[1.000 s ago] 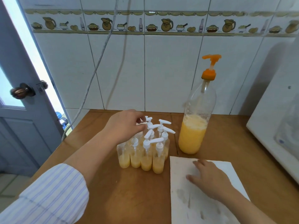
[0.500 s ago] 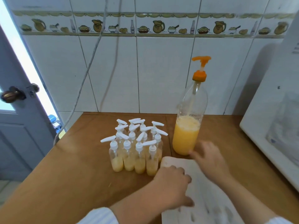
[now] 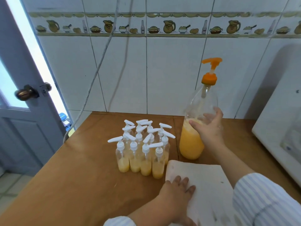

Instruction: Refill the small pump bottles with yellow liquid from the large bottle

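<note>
Kitchen desk: small pump bottles clustered centre-left, each part-filled with yellow liquid. Left hand lies flat, fingers straight, on white cloth. Right hand wraps large bottle at mid-body, arm reaching forward. Advice: grip firmly, lift upright, keep orange pump clear of small nozzles.

The person wore a long-sleeved shirt, white with thin pale-blue stripes. The right sleeve reached down the forearm, its cuff stopping short of the wrist. Only the cuff edge of the left sleeve showed, at the near edge. Both hands, left and right, were bare.
</note>
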